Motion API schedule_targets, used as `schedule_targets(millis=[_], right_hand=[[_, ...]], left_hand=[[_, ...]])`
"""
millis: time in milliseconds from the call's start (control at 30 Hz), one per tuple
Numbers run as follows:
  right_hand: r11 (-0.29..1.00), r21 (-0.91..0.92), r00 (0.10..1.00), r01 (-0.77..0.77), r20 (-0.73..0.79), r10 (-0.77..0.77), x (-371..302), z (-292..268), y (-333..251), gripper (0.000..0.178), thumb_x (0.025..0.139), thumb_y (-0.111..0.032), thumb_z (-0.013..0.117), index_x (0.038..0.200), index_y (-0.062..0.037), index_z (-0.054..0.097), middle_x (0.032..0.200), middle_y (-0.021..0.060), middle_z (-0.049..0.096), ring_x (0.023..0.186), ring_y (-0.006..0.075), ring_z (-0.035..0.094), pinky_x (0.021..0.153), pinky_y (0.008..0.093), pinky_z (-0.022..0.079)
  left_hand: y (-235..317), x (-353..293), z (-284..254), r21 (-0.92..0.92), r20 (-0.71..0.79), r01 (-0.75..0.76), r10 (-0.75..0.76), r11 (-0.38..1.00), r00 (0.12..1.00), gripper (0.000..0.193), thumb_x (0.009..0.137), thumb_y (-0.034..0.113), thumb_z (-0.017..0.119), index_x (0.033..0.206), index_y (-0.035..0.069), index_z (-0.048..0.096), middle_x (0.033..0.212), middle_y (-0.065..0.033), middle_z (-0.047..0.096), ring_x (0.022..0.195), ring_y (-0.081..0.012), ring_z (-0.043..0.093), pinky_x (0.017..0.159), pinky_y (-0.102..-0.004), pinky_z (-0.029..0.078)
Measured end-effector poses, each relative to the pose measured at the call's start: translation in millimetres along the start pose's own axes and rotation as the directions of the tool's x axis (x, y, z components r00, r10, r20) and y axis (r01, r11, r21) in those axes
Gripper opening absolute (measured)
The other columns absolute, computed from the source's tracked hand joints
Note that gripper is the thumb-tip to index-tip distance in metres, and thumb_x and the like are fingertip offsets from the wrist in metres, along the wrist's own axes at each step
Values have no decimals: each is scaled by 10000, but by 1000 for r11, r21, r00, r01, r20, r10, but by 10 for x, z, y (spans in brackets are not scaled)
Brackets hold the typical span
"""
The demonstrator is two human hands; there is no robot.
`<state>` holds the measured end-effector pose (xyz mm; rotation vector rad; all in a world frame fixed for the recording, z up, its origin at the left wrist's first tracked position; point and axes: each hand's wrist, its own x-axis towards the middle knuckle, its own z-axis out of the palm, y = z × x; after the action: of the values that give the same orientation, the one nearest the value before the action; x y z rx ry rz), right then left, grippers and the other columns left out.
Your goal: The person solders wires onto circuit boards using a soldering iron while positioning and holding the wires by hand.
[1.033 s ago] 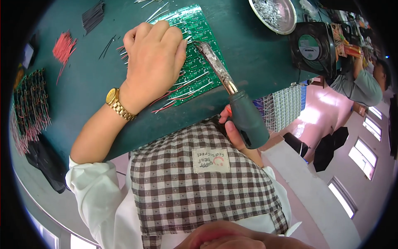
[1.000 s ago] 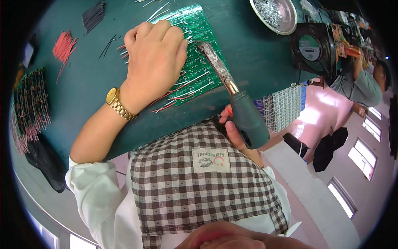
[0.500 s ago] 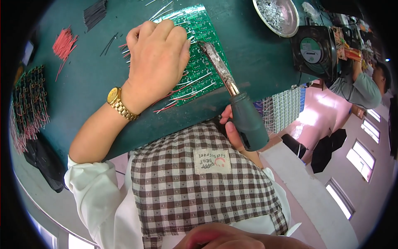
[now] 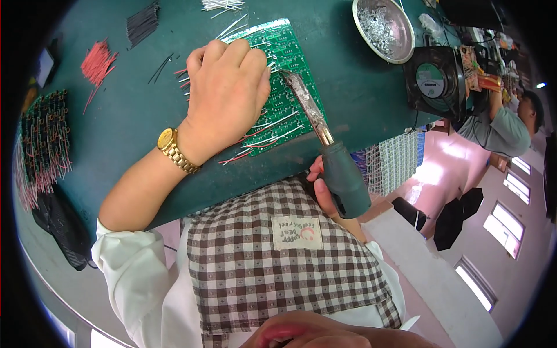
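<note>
My left hand (image 4: 227, 95) rests over the left half of a green circuit board (image 4: 277, 42), its fingers curled down. Whatever those fingertips pinch is hidden beneath the hand. My right hand (image 4: 321, 188), partly covered, grips the green handle of a soldering iron (image 4: 310, 107). The iron's blackened tip meets the board just right of my left fingers. Red and white wires (image 4: 272, 129) stick out across the board's lower part, and more wire ends poke out left of my hand.
On the green table lie red wires (image 4: 97, 65), black wires (image 4: 143, 24) and white wires (image 4: 223, 4). A metal bowl (image 4: 404, 49) of solder scraps and a black fan (image 4: 412, 87) stand right. Wired boards (image 4: 43, 136) sit at left. Another person (image 4: 510, 130) works far right.
The whole view has shifted slightly, so the table things appear a little lower. Both hands and the iron keep nearly the same place relative to the board.
</note>
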<state>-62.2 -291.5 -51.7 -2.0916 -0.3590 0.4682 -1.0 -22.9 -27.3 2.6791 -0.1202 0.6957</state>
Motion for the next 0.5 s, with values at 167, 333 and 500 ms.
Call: schedule_targets(millis=[167, 333, 500], right_hand=[[968, 247, 998, 50, -59, -36, -12, 30, -12, 374, 872, -243, 634, 1150, -18, 524, 965, 84, 556, 781, 148, 546, 699, 293, 465], [991, 69, 991, 117, -68, -112, -48, 38, 193, 397, 874, -261, 632, 1165, -19, 512, 962, 83, 559, 783, 146, 543, 709, 295, 462], [990, -7, 989, 139, -53, -139, -40, 59, 219, 413, 877, -266, 629, 1184, -23, 497, 975, 83, 554, 782, 143, 539, 720, 293, 459]], left_hand=[[6, 10, 13, -4, -7, -5, 5, 1000, 1000, 109, 767, 121, 651, 785, 97, 547, 803, -43, 509, 805, -249, 499, 792, -410, 382], [5, 10, 14, -2, -4, -1, 1, 1000, 1000, 111, 767, 123, 652, 790, 95, 546, 799, -47, 508, 801, -251, 498, 787, -409, 383], [4, 0, 15, 5, -19, -10, 10, 1000, 1000, 117, 764, 121, 650, 779, 98, 536, 789, -50, 498, 792, -251, 493, 779, -405, 382]])
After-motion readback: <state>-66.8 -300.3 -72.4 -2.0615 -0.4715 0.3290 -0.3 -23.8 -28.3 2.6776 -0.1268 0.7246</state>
